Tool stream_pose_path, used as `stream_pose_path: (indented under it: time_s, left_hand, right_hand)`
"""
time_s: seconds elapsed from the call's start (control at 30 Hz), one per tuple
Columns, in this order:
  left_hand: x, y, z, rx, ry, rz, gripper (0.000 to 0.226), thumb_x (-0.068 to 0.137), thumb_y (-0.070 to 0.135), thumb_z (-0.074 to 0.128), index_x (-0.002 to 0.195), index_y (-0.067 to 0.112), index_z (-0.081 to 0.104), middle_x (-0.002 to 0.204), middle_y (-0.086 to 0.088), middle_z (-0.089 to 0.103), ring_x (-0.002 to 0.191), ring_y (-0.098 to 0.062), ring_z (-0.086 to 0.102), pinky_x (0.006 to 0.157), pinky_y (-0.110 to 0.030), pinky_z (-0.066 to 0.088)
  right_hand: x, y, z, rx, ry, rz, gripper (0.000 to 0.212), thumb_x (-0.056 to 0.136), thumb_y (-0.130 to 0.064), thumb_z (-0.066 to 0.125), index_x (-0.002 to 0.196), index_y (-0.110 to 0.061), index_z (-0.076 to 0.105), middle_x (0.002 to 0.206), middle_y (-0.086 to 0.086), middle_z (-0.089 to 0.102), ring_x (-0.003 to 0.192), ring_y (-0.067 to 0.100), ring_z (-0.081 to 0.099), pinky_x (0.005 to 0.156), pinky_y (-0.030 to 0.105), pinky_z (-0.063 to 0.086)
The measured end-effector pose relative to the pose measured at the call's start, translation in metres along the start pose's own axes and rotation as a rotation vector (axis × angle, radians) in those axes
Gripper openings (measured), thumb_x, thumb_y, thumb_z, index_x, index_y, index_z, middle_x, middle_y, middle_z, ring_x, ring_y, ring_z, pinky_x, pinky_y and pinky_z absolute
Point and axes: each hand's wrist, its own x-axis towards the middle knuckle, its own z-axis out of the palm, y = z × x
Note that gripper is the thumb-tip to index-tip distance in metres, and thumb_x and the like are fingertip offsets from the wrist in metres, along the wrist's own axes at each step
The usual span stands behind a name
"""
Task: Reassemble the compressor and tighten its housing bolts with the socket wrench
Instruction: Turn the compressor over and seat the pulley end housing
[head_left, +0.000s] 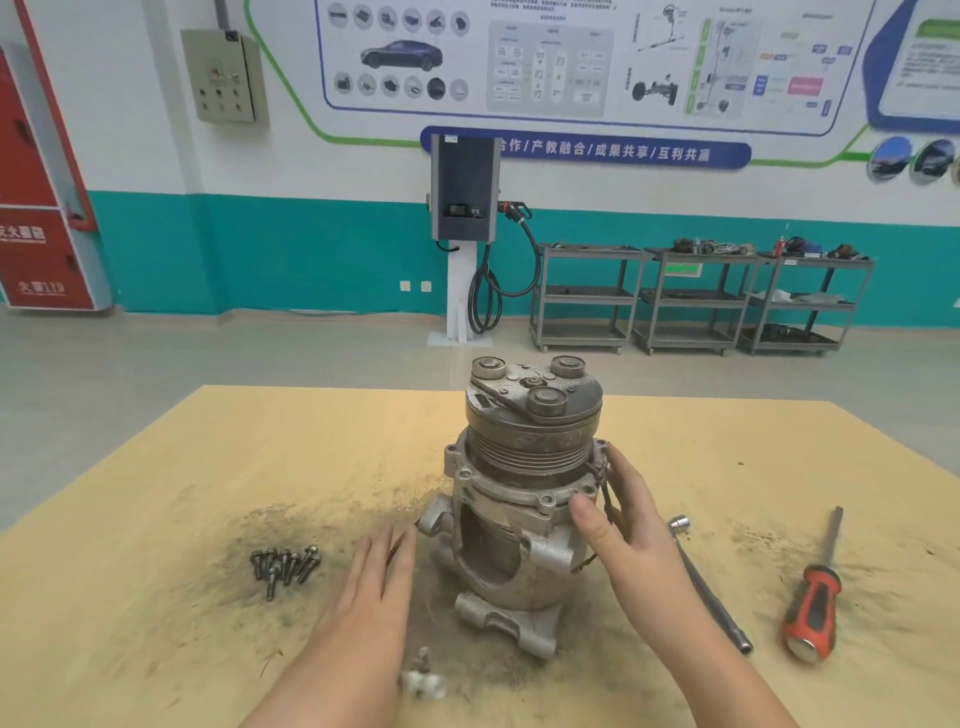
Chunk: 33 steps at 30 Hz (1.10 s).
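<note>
On the middle of the tabletop one compressor stood upright, pulley end up, with three round bosses on its top plate. The right hand lay against its right side, fingers straight, thumb touching the housing flange, gripping nothing. The left hand hovered just left of the housing base, fingers straight and together, whether it touched the metal I could not tell. To the left lay one cluster of bolts, about seven, touching one another. Right of the compressor lay one socket wrench, partly behind the right forearm, and farther right one red-handled screwdriver. One small metal fitting lay near, blurred.
</note>
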Motion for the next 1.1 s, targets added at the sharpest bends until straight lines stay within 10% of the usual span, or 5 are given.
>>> stream_pose_path:
  time_s: [0.13, 0.2, 0.33, 0.53, 1.1]
  left_hand:
    - [-0.014, 0.007, 0.002, -0.332, -0.12, 0.246, 0.122, 0.072, 0.081, 0.057, 0.124, 0.044, -0.048, 0.131, 0.038, -0.051, 0.134, 0.004, -0.04, 0.114, -0.024, -0.014]
    - [-0.018, 0.026, 0.002, -0.542, 0.068, 0.267, 0.121, 0.053, 0.091, 0.059, 0.143, 0.05, -0.01, 0.142, 0.046, -0.02, 0.136, 0.023, -0.017, 0.112, -0.008, -0.003]
    - [-0.008, 0.072, 0.004, -0.653, 0.66, 0.117, 0.051, 0.067, 0.084, 0.04, 0.088, 0.037, 0.04, 0.096, 0.016, 0.048, 0.091, 0.001, 0.048, 0.072, -0.014, 0.038]
    - [0.011, 0.086, -0.001, -0.45, 0.677, 0.139, 0.054, 0.075, 0.08, 0.022, 0.07, 0.027, 0.036, 0.063, 0.005, 0.047, 0.06, -0.008, 0.046, 0.053, -0.024, 0.03]
    - [0.006, 0.064, -0.022, -0.007, 0.649, 0.164, 0.046, 0.081, 0.066, -0.006, 0.076, 0.031, 0.024, 0.059, 0.007, 0.045, 0.061, -0.014, 0.053, 0.055, -0.03, 0.043]
  right_hand:
    - [0.005, 0.003, -0.003, 0.037, -0.012, -0.004, 0.097, 0.053, -0.09, 0.06, 0.139, -0.055, 0.031, 0.148, -0.029, 0.034, 0.137, 0.002, 0.036, 0.111, 0.038, 0.034]
    - [0.007, 0.002, -0.003, 0.044, -0.007, -0.034, 0.097, 0.054, -0.094, 0.054, 0.139, -0.054, 0.032, 0.146, -0.032, 0.034, 0.129, -0.018, 0.033, 0.104, 0.022, 0.034]
    - [0.012, 0.002, -0.003, 0.066, -0.013, -0.061, 0.098, 0.058, -0.092, 0.052, 0.143, -0.047, 0.034, 0.146, -0.029, 0.039, 0.128, -0.019, 0.034, 0.09, 0.007, 0.035]
    - [0.007, 0.005, 0.001, 0.114, -0.035, -0.076, 0.098, 0.051, -0.085, 0.069, 0.137, -0.054, 0.033, 0.138, -0.034, 0.044, 0.129, -0.012, 0.04, 0.092, 0.006, 0.039]
    - [0.0, 0.0, 0.014, 0.255, 0.308, -0.22, 0.026, 0.083, -0.037, 0.06, 0.109, -0.036, 0.064, 0.116, -0.018, 0.066, 0.116, 0.002, 0.057, 0.098, 0.024, 0.048]
